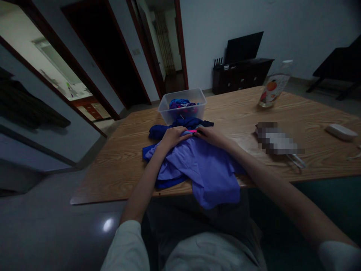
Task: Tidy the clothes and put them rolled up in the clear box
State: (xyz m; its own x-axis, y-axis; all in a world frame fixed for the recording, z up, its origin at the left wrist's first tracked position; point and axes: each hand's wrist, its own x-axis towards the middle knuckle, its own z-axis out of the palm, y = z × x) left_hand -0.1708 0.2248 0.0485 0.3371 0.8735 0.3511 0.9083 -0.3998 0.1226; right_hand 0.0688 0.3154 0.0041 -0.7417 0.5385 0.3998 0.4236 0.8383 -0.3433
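A lavender garment (208, 169) lies crumpled on the wooden table and hangs over its front edge. Whether it is a shirt or something else I cannot tell. My left hand (174, 136) has closed on its far edge, fingers pointing right. Close by on the right, my right hand (210, 136) pinches the same edge, with a bright pink strip (192, 131) showing between the two hands. Dark blue clothing (158, 131) is bunched behind and under the lavender cloth. Just beyond that pile stands a clear plastic bin (183, 113), which holds blue and dark red patterned cloth (180, 104).
On the table's (113, 169) right side are a bottle (273, 88) with a fruit label, a blurred-out item (278, 141) and a white case (341, 131). A television (244, 48) stands on a dark cabinet (242, 75) by the far wall. Doorways open at the left.
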